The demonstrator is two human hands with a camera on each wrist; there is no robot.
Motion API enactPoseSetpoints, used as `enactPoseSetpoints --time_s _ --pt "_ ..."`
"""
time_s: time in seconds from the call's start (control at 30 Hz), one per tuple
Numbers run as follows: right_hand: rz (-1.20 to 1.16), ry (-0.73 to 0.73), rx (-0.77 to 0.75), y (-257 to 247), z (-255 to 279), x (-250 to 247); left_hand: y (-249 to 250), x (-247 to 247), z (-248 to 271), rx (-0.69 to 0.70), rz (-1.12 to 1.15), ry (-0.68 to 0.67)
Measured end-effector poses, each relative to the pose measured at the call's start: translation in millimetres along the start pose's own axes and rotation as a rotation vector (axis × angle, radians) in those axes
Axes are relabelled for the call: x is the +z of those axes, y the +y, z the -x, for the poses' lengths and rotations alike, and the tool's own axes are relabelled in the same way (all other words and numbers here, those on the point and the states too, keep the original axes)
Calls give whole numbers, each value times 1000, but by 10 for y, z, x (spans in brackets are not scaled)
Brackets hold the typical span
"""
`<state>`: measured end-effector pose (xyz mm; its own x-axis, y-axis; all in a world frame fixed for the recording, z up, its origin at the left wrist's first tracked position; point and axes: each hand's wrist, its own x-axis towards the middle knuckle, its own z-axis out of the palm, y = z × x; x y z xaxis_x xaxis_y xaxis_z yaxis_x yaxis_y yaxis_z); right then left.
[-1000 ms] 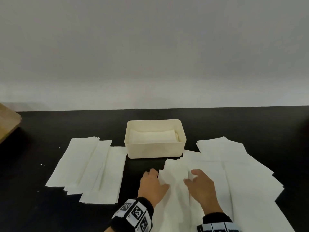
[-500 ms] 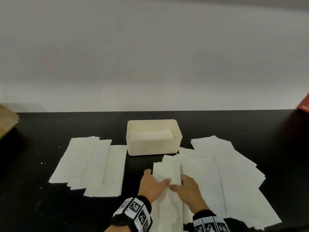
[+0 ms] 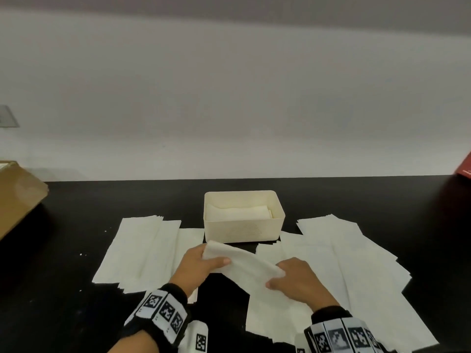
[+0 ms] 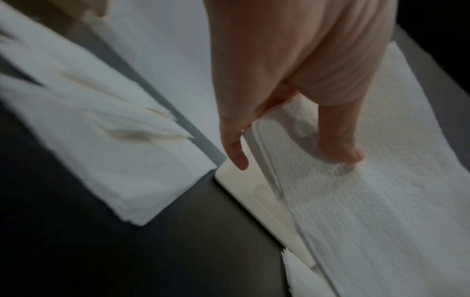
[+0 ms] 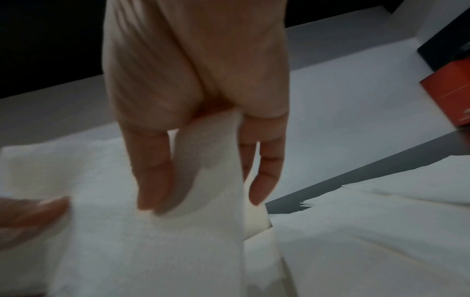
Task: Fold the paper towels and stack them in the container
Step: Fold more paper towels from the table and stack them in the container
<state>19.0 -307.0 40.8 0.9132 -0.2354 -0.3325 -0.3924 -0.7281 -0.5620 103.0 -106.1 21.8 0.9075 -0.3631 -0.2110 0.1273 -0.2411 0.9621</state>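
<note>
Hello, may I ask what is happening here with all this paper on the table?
A person is folding paper towels. Both hands hold one folded towel above the black table: the left hand grips its far end, the right hand its near end. Just behind stands a cream container with folded towels already inside. Flat towels lie in piles on the left and right.

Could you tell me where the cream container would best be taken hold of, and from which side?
Probably from above, by the two short end walls of the container: its top is open, the rim is bare, and loose paper towels lie on both sides at table level.
</note>
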Motion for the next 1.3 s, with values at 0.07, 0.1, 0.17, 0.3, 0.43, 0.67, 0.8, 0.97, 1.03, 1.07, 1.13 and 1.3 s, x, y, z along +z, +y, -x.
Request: enactPoseSetpoints --time_s 0.07,0.1,0.17,0.3,0.43,0.67,0.8,0.97,1.03,1.07,1.13,1.3 --pt "-101 125 6 27 -6 -54 -79 -73 12 -23 61 34" --pt "-192 180 31 52 -28 -62 -120 -96 15 -31 29 41" --pt "-369 259 64 77 -65 -42 -197 -121 16 -55 -40 45" --pt "-516 227 123 125 -120 143 -314 -79 -9 -109 -136 29" --pt "-603 206 195 192 -162 299 -318 -2 -21 -121 -133 27" --pt "-588 191 149 292 -204 287 -313 -33 -83 -146 -199 45" --pt "-495 209 148 268 -244 276 -356 -16 -127 -227 -282 92" --pt "-459 407 32 52 -373 -9 14 -55 -257 -46 -219 169" --pt "-490 483 -10 -72 -462 -151 232 -63 -372 38 -246 210" --pt "-513 517 -28 -135 -516 -216 328 -70 -452 68 -254 237" --pt "-564 568 -49 -260 -644 -322 477 -80 -631 93 -262 295" --pt "-640 628 -61 -499 -964 -430 667 -41 -968 65 -289 400"
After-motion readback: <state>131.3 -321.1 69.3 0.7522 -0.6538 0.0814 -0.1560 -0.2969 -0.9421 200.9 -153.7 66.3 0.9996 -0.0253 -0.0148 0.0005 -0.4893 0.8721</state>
